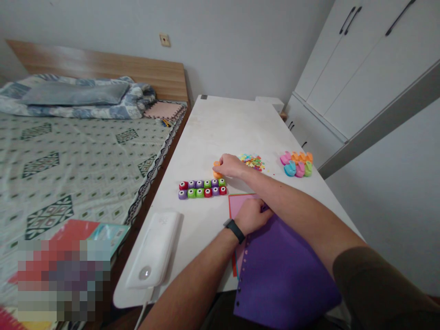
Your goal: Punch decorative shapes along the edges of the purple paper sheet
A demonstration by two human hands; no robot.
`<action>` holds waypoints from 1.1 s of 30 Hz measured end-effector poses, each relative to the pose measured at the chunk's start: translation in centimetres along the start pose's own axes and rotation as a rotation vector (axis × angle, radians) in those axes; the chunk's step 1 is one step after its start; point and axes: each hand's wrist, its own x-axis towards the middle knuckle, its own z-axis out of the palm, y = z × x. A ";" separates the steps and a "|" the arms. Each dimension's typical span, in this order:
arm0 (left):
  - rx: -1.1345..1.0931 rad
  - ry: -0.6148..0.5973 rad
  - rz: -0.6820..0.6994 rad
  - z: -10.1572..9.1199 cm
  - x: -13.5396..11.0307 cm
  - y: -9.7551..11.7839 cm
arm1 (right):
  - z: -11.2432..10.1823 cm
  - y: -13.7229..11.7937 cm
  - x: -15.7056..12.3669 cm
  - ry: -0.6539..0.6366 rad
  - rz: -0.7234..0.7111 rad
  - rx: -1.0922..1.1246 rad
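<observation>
My right hand (229,165) reaches forward over the white table (220,123) and is closed around an orange paper punch (217,169), just behind two rows of small coloured punches (202,188). My left hand (252,215), with a black wristband, rests closed on the top edge of a purple sheet (282,270) that lies over pink and red sheets (239,204). I cannot tell whether it pinches the sheet. Beyond my right hand lies a heap of colourful paper cut-outs (252,161).
A cluster of larger pink, orange, blue and green punches (297,164) sits at the table's right. A white power bank (154,250) with a cable lies at the near left edge. A bed (75,156) runs along the left; white cupboards (360,68) stand at right.
</observation>
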 end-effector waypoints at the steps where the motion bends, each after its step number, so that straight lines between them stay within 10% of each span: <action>1: -0.004 0.001 -0.006 0.0 0.0 0.0 | 0.1 0.0 0.0 0.005 -0.011 0.030; 13: -0.109 0.017 -0.070 -0.4 0.1 -0.2 | -6.0 6.2 -4.8 0.436 -0.145 0.736; 22: -0.238 0.038 -0.122 -0.1 0.3 -1.0 | -7.0 15.4 -13.5 0.245 -0.058 1.142; 33: -0.390 0.027 -0.250 -0.3 0.4 -0.3 | -4.2 18.7 -14.9 0.155 -0.026 1.176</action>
